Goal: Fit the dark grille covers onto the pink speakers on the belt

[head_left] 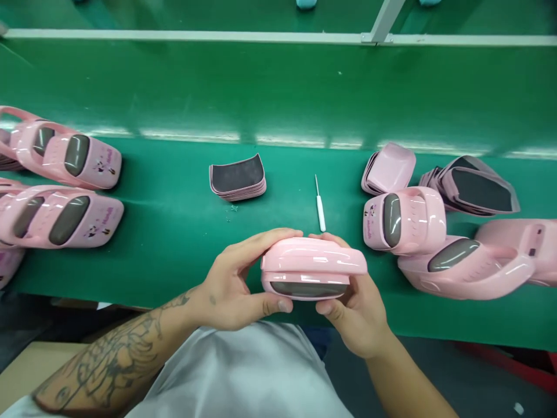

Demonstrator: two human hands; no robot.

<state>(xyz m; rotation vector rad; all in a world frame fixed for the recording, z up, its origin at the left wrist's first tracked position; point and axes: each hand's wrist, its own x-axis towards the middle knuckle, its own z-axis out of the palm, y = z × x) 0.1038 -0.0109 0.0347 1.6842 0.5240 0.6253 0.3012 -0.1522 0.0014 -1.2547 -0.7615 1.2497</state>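
Both of my hands hold one pink plastic casing [311,266] with a dark oval window on its lower face, just above the near edge of the green bench [174,232]. My left hand [237,284] wraps its left end, fingers over the top and thumb beneath. My right hand [354,310] cups its right end from below, thumb pressed near the window. A small white-handled pick tool [320,204] lies on the bench just beyond the casing.
A stack of dark curved window pieces [238,177] lies at centre. Several finished pink casings [65,186] sit at left. At right are more pink casings [435,238], a stack of pink covers [389,168] and a stack of dark panels [474,187]. A white rail [261,36] crosses the back.
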